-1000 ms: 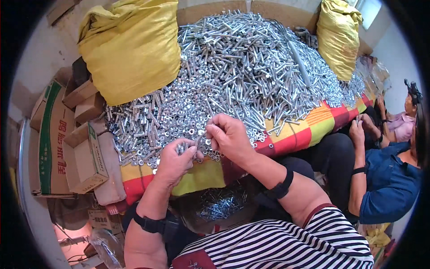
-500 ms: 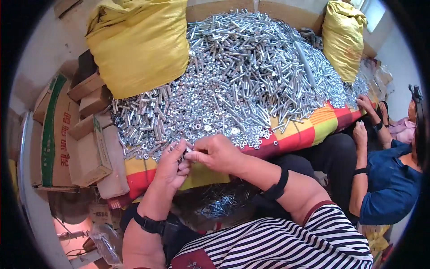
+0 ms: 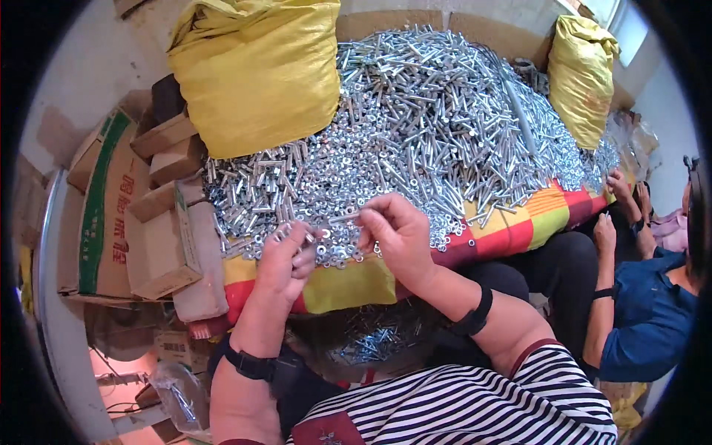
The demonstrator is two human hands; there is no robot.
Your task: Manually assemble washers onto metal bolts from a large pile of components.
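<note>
Two hands, now parted; half a second ago the right fingertips were at the left hand. Left of frame: lidless carton (image 3: 167, 259), yellow sack (image 3: 256, 89) above it, upper left. Left of center: left hand (image 3: 282, 261), fingers curled on small metal parts (image 3: 285, 232), too blurred for count or kind. Center: slim silver rod (image 3: 343, 219) above loose nuts and washers (image 3: 341, 256), tip pointing left; can't tell if it touches the left fingers. Just right of that: right hand (image 3: 403, 231), thumb and index pinching the rod's right end. Reads as: right hand alone carries the rod, left keeps the rest; can't tell if anything's threaded on. Upper center: bolt heap (image 3: 445, 96). Right edge: co-worker's hand (image 3: 606, 233), well apart.
</note>
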